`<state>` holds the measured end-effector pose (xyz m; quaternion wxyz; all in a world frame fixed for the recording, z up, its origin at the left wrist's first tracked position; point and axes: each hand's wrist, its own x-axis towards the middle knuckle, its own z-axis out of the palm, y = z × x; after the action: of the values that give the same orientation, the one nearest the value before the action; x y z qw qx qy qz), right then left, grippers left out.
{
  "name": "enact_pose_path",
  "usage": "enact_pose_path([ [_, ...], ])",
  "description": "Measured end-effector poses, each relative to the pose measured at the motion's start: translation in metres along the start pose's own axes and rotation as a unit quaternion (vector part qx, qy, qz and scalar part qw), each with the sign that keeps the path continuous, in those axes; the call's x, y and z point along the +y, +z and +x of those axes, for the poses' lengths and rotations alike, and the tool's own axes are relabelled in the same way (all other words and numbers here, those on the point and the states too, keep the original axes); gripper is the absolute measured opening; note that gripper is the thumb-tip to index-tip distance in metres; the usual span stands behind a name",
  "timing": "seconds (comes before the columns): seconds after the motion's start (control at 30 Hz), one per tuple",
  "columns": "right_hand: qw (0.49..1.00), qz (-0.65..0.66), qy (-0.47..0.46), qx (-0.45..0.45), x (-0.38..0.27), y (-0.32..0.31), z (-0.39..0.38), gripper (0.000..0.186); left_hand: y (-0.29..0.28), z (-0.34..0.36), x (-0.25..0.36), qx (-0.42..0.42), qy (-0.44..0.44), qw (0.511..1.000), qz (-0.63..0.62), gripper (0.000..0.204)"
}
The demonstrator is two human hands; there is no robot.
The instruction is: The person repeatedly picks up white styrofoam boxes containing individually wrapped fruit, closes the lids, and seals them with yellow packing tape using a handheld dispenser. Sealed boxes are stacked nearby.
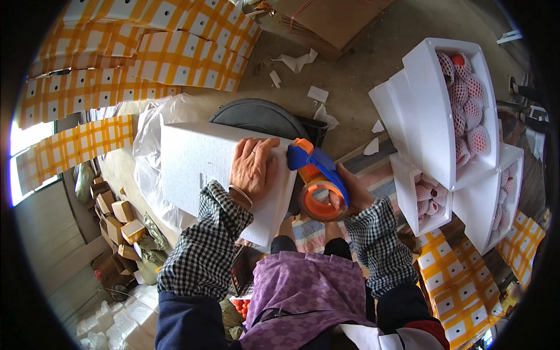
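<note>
A white foam box (192, 166) with its lid on stands in front of me, tilted in the view. My left hand (254, 169) lies on top of it, fingers stretched across the lid near its right end. In my right hand (357, 189) is a blue and orange tape dispenser (318, 160) with a roll of tape on it. The dispenser's head is against or just beside the right end of the foam box; I cannot tell if it touches. My right fingers are partly hidden behind the dispenser.
Open foam boxes (429, 111) of fruit in foam nets (469, 105) are stacked at the right. Boxes strapped with orange tape (186, 61) pile up at the far left. A dark round tub (262, 114) stands behind the foam box. Cardboard boxes (332, 20) lie at the back.
</note>
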<state>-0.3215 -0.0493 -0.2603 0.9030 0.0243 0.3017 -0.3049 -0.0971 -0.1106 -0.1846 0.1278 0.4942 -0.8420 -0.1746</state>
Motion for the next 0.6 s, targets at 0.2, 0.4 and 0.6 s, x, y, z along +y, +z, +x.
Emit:
enact_pose_path([
  [0.2,0.998,-0.007,0.027,0.064,-0.005,0.0,-0.003,0.044,0.0,0.004,0.004,0.006,0.066,0.998,0.018,0.045],
  [0.4,0.999,-0.017,0.046,-0.012,-0.024,0.007,0.01,0.045,0.003,0.011,-0.002,0.008,0.033,0.999,-0.019,0.051],
  [0.6,0.998,-0.063,0.012,-0.012,-0.038,0.013,0.041,0.048,0.002,0.024,-0.011,0.059,-0.06,0.995,0.055,0.036],
])
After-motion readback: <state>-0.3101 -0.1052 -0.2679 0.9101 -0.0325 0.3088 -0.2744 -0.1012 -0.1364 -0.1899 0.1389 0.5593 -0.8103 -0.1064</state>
